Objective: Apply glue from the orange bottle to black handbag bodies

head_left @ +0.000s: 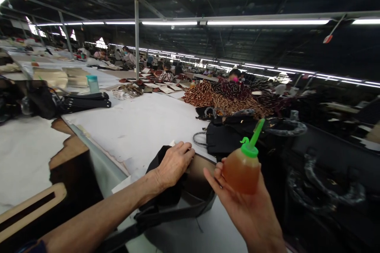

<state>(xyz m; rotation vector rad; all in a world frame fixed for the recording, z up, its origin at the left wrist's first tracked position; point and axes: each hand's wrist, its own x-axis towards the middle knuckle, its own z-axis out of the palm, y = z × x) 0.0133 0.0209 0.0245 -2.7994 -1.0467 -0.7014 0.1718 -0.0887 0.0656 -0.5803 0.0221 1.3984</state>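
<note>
In my right hand (252, 213) is a squeeze bottle (242, 172) of amber liquid, held upright with its green nozzle tilted up to the right. My left hand (176, 162) has its fingers curled over the upper edge of a black bag (190, 205) at the table's near edge. The bag's mouth faces me, showing a grey-brown inner side and dark cloth. My left fingertips are partly hidden behind that edge, and a dark strap trails from the bag toward the lower left.
The white-covered table (142, 122) stretches ahead. Black handbags (219, 138) with wrapped handles lie at the right, before a heap of brown strips (213, 97). Black strap pieces (86, 102) and a teal-lidded bottle (92, 84) stand at left. People work farther back.
</note>
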